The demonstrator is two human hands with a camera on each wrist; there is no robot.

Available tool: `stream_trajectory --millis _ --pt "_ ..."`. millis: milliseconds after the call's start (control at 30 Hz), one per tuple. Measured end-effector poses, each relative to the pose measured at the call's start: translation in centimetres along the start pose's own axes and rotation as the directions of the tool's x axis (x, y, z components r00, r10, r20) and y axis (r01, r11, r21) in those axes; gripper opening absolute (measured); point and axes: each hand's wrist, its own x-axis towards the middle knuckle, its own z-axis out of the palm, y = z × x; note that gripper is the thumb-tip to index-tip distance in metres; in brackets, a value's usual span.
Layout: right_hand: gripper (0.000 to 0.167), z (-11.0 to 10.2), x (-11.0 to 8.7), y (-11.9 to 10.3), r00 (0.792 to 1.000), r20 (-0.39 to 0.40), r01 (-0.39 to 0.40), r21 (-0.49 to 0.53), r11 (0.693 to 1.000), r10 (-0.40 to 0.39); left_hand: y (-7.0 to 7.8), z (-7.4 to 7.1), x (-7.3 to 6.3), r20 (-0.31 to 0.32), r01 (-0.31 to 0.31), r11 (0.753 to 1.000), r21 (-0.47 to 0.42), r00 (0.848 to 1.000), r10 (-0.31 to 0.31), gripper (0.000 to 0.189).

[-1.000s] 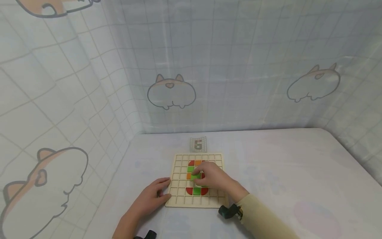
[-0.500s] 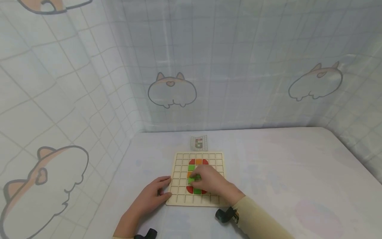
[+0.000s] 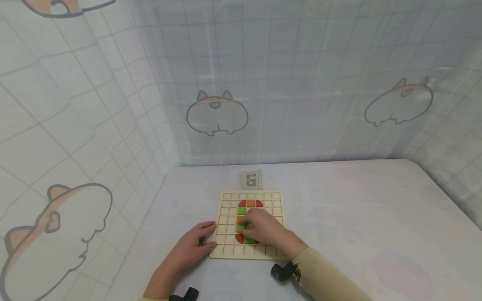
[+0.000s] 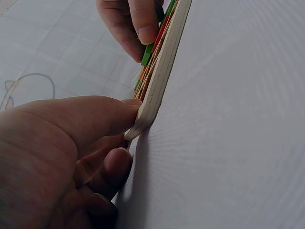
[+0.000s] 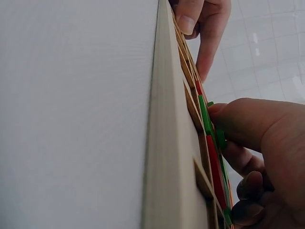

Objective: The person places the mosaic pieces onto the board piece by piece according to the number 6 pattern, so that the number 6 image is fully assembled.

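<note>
A pale wooden grid board [image 3: 226, 240] lies flat on the table. Red, green and orange tiles fill some of its cells in a rounded figure. Over the middle of the board, my right hand [image 3: 261, 225] pinches a green square tile [image 3: 240, 228] between thumb and fingers, at the figure's left side. That green tile [image 4: 147, 55] looks tilted in the left wrist view. My left hand [image 3: 192, 246] rests with thumb and fingertips against the board's left edge. Part of the figure is hidden under the right hand.
Just beyond the board lies a small pattern card [image 3: 251, 179] with a coloured figure on a grid. A white cloth [image 3: 339, 209] covers the table. A curtain [image 3: 301, 83] with a grid and animal drawings stands at the back and sides.
My right hand has moved slightly toward me and left, bringing the green tile from the figure's middle down to its left side. The left hand stays at the board's edge.
</note>
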Motion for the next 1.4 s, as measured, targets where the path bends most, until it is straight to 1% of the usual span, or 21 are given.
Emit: stream_trajectory --millis 167,500,667,833,1000,1100,1267,1400 --pt "0.020 0.0 -0.1 -0.2 1.000 0.014 -0.006 0.005 1.000 0.006 -0.1 0.0 -0.1 0.004 -0.008 1.000 0.010 1.000 0.008 0.057" --pt "0.020 0.0 -0.2 -0.2 1.000 0.018 -0.010 -0.016 1.000 0.010 -0.1 0.0 -0.2 0.000 -0.003 1.000 0.012 1.000 0.003 0.057" --pt "0.022 0.0 -0.2 -0.3 0.999 0.024 -0.023 -0.014 1.000 0.024 -0.1 0.0 -0.2 -0.002 -0.010 1.000 0.009 1.000 0.010 0.057" --pt "0.022 0.1 -0.3 -0.4 0.999 0.030 -0.035 -0.011 0.999 0.035 0.0 0.0 -0.1 0.006 -0.002 1.000 0.013 1.000 0.002 0.057" --pt "0.022 0.1 -0.2 -0.4 0.999 0.028 -0.028 -0.009 1.000 0.028 0.0 -0.1 -0.2 0.015 0.015 1.000 0.018 1.000 -0.015 0.057" --pt "0.023 0.0 -0.2 -0.3 0.999 0.031 -0.013 -0.011 1.000 0.013 -0.1 0.0 -0.3 0.008 0.007 1.000 0.021 1.000 -0.007 0.057" --pt "0.025 -0.4 -0.3 0.0 1.000 0.021 -0.010 0.021 1.000 0.010 -0.2 0.0 -0.1 -0.003 -0.001 1.000 0.016 1.000 0.002 0.057" --pt "0.030 -1.1 -0.7 0.4 0.999 0.009 -0.052 0.051 0.997 0.051 -0.6 0.1 0.1 0.003 -0.007 1.000 0.012 1.000 0.007 0.058"
